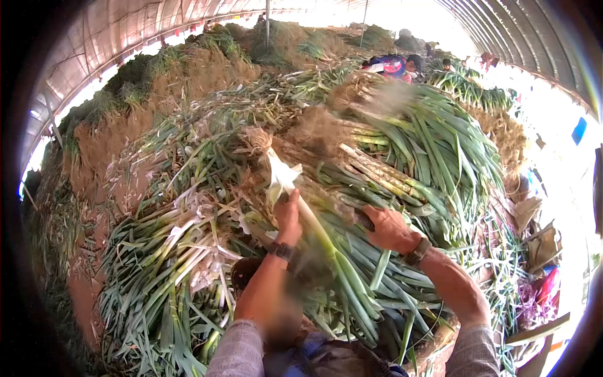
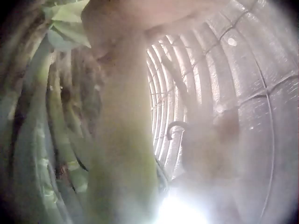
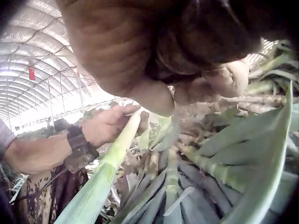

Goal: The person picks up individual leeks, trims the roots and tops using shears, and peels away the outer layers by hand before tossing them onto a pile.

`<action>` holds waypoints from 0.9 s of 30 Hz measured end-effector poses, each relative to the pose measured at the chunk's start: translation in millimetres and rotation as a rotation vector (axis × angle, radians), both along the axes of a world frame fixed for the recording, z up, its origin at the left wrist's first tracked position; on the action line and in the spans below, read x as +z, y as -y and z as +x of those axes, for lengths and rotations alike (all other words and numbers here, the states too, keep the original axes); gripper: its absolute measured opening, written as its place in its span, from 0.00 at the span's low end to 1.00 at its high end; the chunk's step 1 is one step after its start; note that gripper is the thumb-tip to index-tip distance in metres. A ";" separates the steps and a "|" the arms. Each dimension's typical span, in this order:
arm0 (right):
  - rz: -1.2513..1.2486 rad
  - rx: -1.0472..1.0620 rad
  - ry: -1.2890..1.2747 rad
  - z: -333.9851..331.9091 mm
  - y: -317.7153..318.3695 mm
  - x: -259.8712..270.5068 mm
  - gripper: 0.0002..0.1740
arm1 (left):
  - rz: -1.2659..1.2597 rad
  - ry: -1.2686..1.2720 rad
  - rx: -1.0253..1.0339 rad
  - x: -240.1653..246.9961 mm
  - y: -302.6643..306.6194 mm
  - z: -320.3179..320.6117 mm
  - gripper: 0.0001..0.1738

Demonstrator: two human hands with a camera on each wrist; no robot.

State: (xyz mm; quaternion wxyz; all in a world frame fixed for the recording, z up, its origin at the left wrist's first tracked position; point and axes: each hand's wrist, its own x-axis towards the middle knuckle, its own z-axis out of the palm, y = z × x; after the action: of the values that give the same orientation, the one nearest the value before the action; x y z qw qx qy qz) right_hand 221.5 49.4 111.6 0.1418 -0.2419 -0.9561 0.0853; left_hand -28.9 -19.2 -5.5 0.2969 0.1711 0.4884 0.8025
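My left hand (image 1: pixel 289 217) grips a thick leek (image 1: pixel 323 239) around its pale shank. The leek's brown roots (image 1: pixel 256 141) point up and away, and its green leaves hang toward my body. A loose white outer layer (image 1: pixel 284 174) flares out above the fingers. In the left wrist view the leek's shank (image 2: pixel 124 144) runs blurred below the hand. To the right, my right hand (image 1: pixel 391 229) curls around a dark handle-like object (image 1: pixel 364 221), its kind mostly hidden by the fingers. That hand, seen from below in the right wrist view, is apart from the leek.
A heap of leeks (image 1: pixel 433 125) with roots lies ahead and to the right. On the left is a pile of leeks (image 1: pixel 169 264) with pale shanks. Another person (image 1: pixel 396 65) is bent over farther back. An arched cover (image 1: pixel 527 38) stretches overhead.
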 end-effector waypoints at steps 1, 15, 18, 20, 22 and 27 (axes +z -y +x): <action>0.002 0.011 -0.003 -4.3 -1.8 1.1 0.21 | -0.015 -0.041 0.018 1.3 -0.4 -5.6 0.19; -0.699 -0.059 -0.156 -40.9 33.4 -53.1 0.27 | 0.028 -0.010 0.009 16.4 17.9 28.8 0.34; -0.604 -0.075 -0.122 -45.1 40.5 -69.9 0.31 | -0.028 -0.028 -0.113 12.7 18.1 23.4 0.37; -0.596 -0.069 -0.102 -44.9 43.5 -59.4 0.33 | 0.053 -0.158 -0.204 14.9 20.6 14.9 0.40; -0.723 0.015 -0.027 -35.8 42.5 -40.4 0.34 | -0.205 -0.246 -0.094 46.5 31.1 14.0 0.32; -0.723 0.080 0.072 -4.7 34.2 -9.8 0.30 | -0.039 -0.802 0.178 -67.4 -7.2 -50.7 0.19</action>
State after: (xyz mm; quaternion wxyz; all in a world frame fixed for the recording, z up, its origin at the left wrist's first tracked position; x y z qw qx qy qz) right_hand 216.9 15.2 101.8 0.0101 -0.2414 -0.8773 0.4147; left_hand -79.6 -11.9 -72.9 0.0158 0.4216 0.5934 0.6854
